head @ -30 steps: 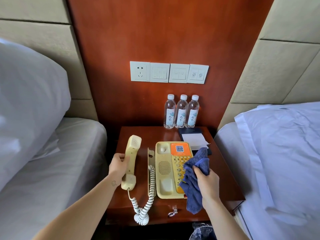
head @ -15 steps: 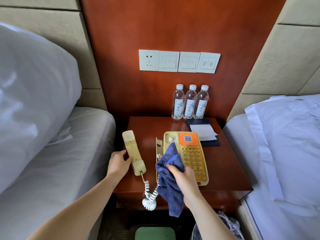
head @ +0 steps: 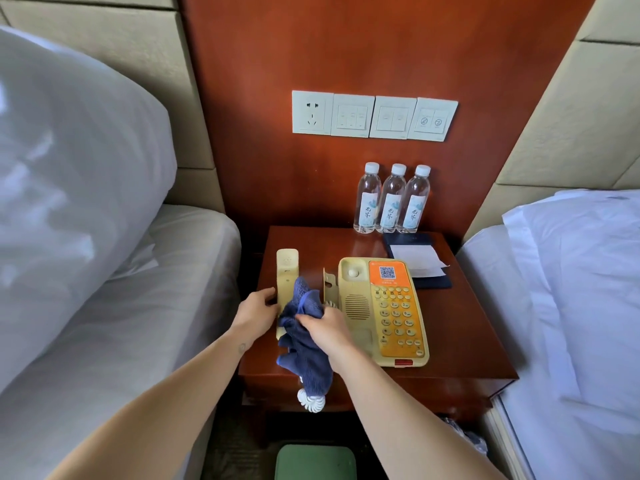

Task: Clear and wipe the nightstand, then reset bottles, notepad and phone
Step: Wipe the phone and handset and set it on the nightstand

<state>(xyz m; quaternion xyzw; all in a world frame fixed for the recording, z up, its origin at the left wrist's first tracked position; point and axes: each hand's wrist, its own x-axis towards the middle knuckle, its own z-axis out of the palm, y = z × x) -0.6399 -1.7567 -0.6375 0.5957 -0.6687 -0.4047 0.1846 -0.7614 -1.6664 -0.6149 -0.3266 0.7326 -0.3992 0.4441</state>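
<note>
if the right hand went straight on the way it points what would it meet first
Probably the handset the left hand grips: the right hand points up-left at it, blue cloth bunched in front. Depth is unclear.

Soft, even light is filling the scene, throwing faint shadows. The glossy nightstand top (head: 311, 242) is catching a pale sheen near the water bottles (head: 392, 202) — the pillow (head: 69, 161) at left is smearing, and padded wall panels (head: 114, 46) are bowing at the edges.

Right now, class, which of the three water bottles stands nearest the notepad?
The right-hand bottle, at the end of the row. It stands just behind the notepad, while the middle bottle and the left-hand bottle stand further from it.
</note>
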